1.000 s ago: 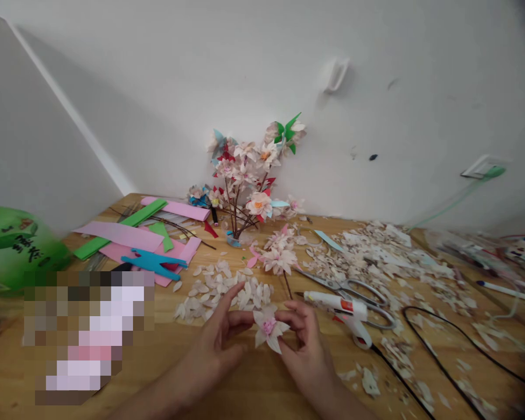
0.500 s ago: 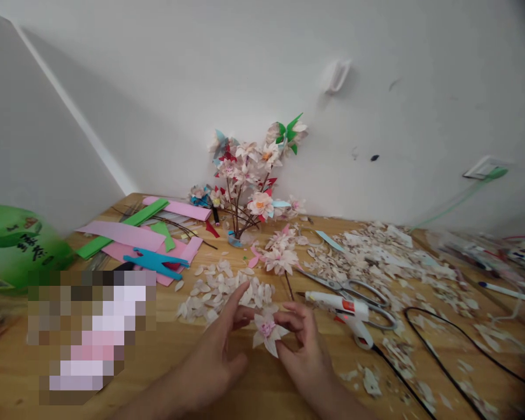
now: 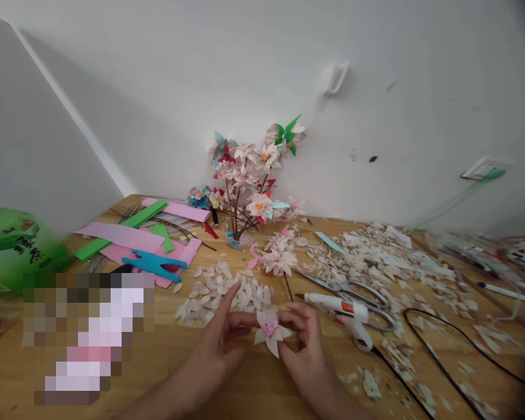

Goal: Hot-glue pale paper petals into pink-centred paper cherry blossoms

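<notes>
Between my hands is a small white flower [image 3: 272,331] with a pink-purple centre, its face turned up toward me. My right hand [image 3: 305,344] pinches it from the right side with thumb and fingers. My left hand [image 3: 225,338] is on the flower's left, fingers apart, its index finger raised and another fingertip reaching the petals. Loose pale petals [image 3: 219,286] lie in a pile just beyond my left hand. A finished-looking white and pink flower [image 3: 279,259] on a brown stem lies past my right hand.
A glue gun [image 3: 342,307] with a black cord and scissors [image 3: 345,289] lie to the right, near scattered petal scraps [image 3: 376,251]. Flowers on stems [image 3: 247,169] stand at the back. Blue paper [image 3: 155,265], pink and green strips and a green bag [image 3: 21,248] are left.
The small flower has shifted slightly right and turned a little. My left fingers have moved slightly with it; my right hand keeps its pinch.
</notes>
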{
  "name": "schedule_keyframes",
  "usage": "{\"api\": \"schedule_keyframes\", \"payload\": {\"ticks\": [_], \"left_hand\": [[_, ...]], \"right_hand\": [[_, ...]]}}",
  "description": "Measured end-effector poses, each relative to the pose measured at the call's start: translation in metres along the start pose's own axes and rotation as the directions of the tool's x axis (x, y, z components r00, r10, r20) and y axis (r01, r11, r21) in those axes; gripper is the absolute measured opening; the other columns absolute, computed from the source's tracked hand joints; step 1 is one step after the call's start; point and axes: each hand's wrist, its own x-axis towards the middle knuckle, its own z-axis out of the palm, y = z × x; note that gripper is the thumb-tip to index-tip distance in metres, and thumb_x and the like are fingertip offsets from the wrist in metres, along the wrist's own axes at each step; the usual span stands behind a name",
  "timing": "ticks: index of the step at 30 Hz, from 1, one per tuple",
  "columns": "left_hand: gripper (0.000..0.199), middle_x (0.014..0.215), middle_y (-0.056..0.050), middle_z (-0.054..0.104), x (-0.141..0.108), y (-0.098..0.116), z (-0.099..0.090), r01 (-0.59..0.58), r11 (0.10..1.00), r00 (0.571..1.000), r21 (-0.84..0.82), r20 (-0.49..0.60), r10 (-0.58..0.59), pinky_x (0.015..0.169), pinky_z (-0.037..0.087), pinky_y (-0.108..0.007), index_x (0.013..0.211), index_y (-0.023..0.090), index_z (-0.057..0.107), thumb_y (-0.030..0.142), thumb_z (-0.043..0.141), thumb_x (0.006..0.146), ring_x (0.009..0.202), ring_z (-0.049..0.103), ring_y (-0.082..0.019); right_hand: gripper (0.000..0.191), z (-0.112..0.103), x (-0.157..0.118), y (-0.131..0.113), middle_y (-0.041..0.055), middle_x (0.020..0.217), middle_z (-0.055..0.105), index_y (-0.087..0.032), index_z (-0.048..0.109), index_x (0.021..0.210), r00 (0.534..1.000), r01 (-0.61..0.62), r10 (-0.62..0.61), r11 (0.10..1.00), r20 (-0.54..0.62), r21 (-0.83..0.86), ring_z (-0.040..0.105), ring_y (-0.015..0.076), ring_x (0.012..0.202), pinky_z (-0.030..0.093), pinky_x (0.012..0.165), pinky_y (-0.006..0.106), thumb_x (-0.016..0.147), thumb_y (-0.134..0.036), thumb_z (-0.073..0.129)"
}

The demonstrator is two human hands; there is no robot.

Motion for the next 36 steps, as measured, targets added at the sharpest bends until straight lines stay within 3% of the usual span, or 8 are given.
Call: {"api": "schedule_keyframes", "payload": {"ticks": [5,15,19,23,25,28,30,36], "left_hand": [[0.092,0.097,-0.002,0.063,0.0,0.003,0.0,0.01,0.997,1.0,-0.073,0.016,-0.009,0.1,0.028,-0.041,0.137,0.023,0.011,0.002,0.043,0.053,0.102,0.055,-0.019],[0.091,0.102,-0.003,0.064,-0.003,0.005,0.0,0.003,1.0,1.0,0.006,0.01,-0.003,0.101,0.028,-0.042,0.138,0.024,0.011,0.001,0.043,0.056,0.107,0.053,-0.019],[0.085,0.12,-0.008,0.053,0.005,0.004,-0.006,-0.054,0.997,0.983,0.05,-0.174,0.062,0.094,0.037,-0.04,0.136,0.026,0.016,0.007,0.052,0.061,0.109,0.051,-0.022],[0.071,0.127,-0.012,0.04,0.015,0.009,-0.01,-0.136,0.989,0.908,0.056,-0.393,0.147,0.085,0.044,-0.037,0.128,0.027,0.024,0.019,0.061,0.068,0.107,0.052,-0.023],[0.069,0.118,-0.01,0.045,0.016,0.01,-0.008,-0.123,0.992,0.915,0.033,-0.383,0.127,0.081,0.046,-0.036,0.125,0.027,0.027,0.022,0.064,0.068,0.098,0.057,-0.021],[0.074,0.109,-0.007,0.048,0.014,0.005,-0.001,-0.033,0.999,0.969,-0.032,-0.248,0.024,0.073,0.047,-0.034,0.123,0.029,0.028,0.019,0.069,0.062,0.079,0.062,-0.017],[0.075,0.105,-0.005,0.049,0.013,0.002,0.002,0.015,0.999,0.98,-0.053,-0.198,-0.025,0.067,0.047,-0.031,0.122,0.029,0.031,0.015,0.07,0.059,0.071,0.061,-0.013],[0.076,0.092,0.0,0.052,0.015,0.001,0.002,0.037,0.997,0.975,-0.066,-0.216,-0.05,0.057,0.045,-0.024,0.121,0.027,0.032,0.012,0.069,0.056,0.059,0.055,-0.007]], "right_hand": [[0.048,-0.002,-0.001,-0.004,0.0026,0.083,0.069,-0.024,0.041,0.106,1.0,0.012,-0.012,1.0,0.0,-0.026,0.067,0.0186,0.08,0.052,0.072,0.031,0.063,-0.006,0.053],[0.048,-0.001,-0.002,-0.002,0.0019,0.086,0.069,-0.026,0.04,0.107,1.0,0.022,-0.022,0.998,0.005,-0.065,0.066,0.0188,0.079,0.052,0.071,0.031,0.064,-0.008,0.054],[0.05,-0.002,-0.001,-0.001,0.0014,0.084,0.067,-0.025,0.039,0.108,0.998,0.063,-0.063,0.993,0.002,-0.099,0.066,0.0173,0.077,0.051,0.072,0.031,0.064,-0.006,0.053],[0.053,-0.003,-0.002,-0.002,0.0002,0.082,0.067,-0.026,0.038,0.11,0.991,0.136,-0.132,0.978,0.032,-0.156,0.065,0.0173,0.077,0.051,0.072,0.032,0.063,-0.005,0.05],[0.055,-0.003,-0.003,-0.005,-0.0002,0.081,0.067,-0.026,0.038,0.111,0.982,0.18,-0.168,0.967,0.081,-0.182,0.065,0.0174,0.076,0.051,0.072,0.031,0.062,-0.004,0.049],[0.059,-0.003,-0.005,-0.008,0.0004,0.084,0.067,-0.025,0.038,0.111,0.974,0.204,-0.174,0.953,0.148,-0.225,0.065,0.0182,0.079,0.05,0.073,0.032,0.058,-0.002,0.047],[0.06,-0.003,-0.005,-0.01,0.0008,0.086,0.067,-0.026,0.038,0.111,0.969,0.21,-0.17,0.948,0.178,-0.24,0.065,0.0185,0.081,0.05,0.074,0.032,0.057,-0.001,0.046],[0.057,-0.005,-0.002,-0.015,-0.0002,0.083,0.065,-0.026,0.037,0.112,0.945,0.266,-0.209,0.938,0.251,-0.221,0.064,0.0177,0.078,0.051,0.072,0.03,0.062,-0.001,0.048]]}}
